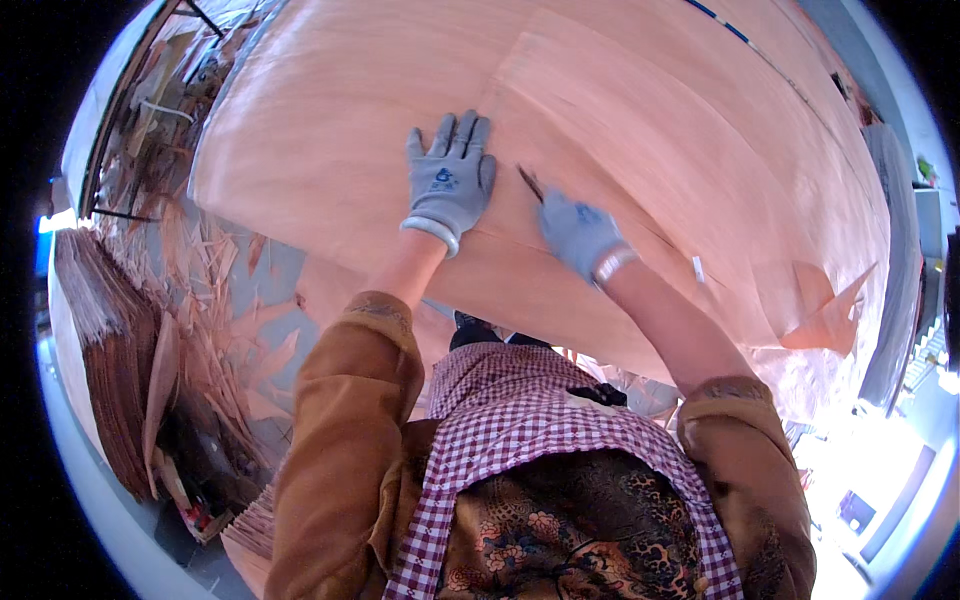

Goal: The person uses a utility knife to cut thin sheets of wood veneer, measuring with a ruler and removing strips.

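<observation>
Large, thin pinkish wood veneer sheets lie spread over a wide surface in front of me. My left hand, in a grey glove, presses flat on the veneer with its fingers stretched out and slightly spread. Just to its right, my right hand, also gloved in grey and a little blurred, is closed round a knife. The knife's dark, narrow blade points up and left, close to the veneer; whether it touches cannot be made out. Its handle is hidden in my fist. A seam between sheets runs near both hands.
Veneer scraps litter the floor at left, beside a tall stack of veneer sheets. A torn veneer piece sticks up at the right edge. A small white strip lies nearer. A blue-and-white band crosses the far right.
</observation>
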The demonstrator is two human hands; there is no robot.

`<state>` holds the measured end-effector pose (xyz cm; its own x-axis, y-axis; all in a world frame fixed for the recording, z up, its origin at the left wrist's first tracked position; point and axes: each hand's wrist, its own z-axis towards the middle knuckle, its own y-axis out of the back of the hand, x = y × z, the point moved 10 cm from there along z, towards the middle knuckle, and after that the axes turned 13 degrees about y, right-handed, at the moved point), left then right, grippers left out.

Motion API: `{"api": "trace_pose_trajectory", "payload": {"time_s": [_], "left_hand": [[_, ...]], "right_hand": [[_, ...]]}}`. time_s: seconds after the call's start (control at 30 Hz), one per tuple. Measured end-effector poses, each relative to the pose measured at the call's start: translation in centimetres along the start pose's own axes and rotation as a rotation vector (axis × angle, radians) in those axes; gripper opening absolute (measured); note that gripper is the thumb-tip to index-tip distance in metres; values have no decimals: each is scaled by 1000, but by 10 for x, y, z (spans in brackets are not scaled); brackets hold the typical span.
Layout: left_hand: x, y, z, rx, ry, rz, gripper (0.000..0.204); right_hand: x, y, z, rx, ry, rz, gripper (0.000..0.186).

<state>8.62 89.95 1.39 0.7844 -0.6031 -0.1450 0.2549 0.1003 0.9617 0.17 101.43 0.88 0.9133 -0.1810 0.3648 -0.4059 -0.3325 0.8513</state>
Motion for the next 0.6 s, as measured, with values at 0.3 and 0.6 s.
{"api": "trace_pose_trajectory", "payload": {"time_s": [0.3,0.6], "left_hand": [[-108,23,-8,19,-248,-12,52],[-203,-6,-15,49,-206,-145,60]], "right_hand": [[-91,-19,-141,200,-75,-28,28],[-120,-19,-164,297,36,-81,17]]}}
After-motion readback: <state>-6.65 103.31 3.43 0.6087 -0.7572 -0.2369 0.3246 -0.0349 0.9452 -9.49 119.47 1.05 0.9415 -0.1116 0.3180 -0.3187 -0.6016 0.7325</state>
